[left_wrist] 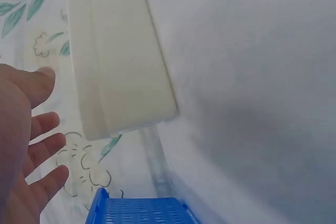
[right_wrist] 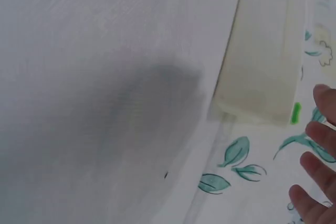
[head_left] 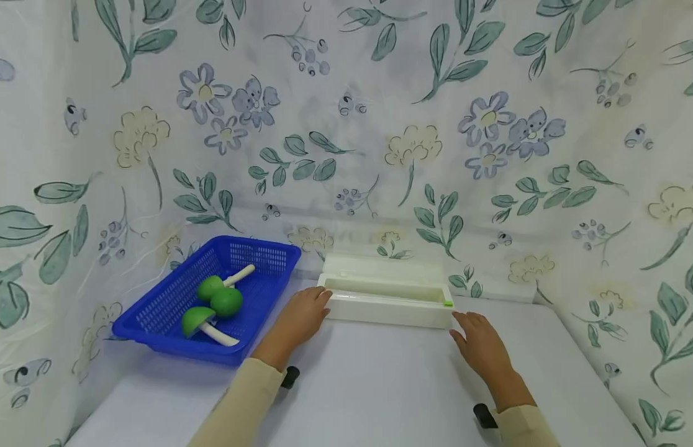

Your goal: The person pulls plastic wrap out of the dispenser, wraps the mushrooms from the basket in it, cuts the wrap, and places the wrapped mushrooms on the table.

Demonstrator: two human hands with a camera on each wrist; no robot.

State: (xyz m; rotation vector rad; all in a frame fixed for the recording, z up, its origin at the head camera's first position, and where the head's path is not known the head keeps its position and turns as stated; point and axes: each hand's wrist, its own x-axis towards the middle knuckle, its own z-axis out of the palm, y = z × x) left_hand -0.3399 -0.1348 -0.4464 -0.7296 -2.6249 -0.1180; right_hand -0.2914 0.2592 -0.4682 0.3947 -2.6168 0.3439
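Observation:
A long white box (head_left: 388,313) with its lid raised at the back stands on the table, and a small green tab (head_left: 448,303) shows at its right front corner. My left hand (head_left: 303,315) is at the box's left end, fingers spread and relaxed; in the left wrist view a gap shows between hand (left_wrist: 31,140) and box (left_wrist: 123,61). At the right end my right hand (head_left: 483,344) hovers with loosely bent fingers. The right wrist view shows those fingers (right_wrist: 315,166) apart from the box (right_wrist: 257,72). Neither hand holds anything.
A blue plastic basket (head_left: 268,292) stands on the left, holding several green-and-white toy mushrooms (head_left: 226,302). A white cloth (head_left: 374,385) covers the table. Behind and beside it hangs a flower-printed curtain (head_left: 346,124), close to the back of the box.

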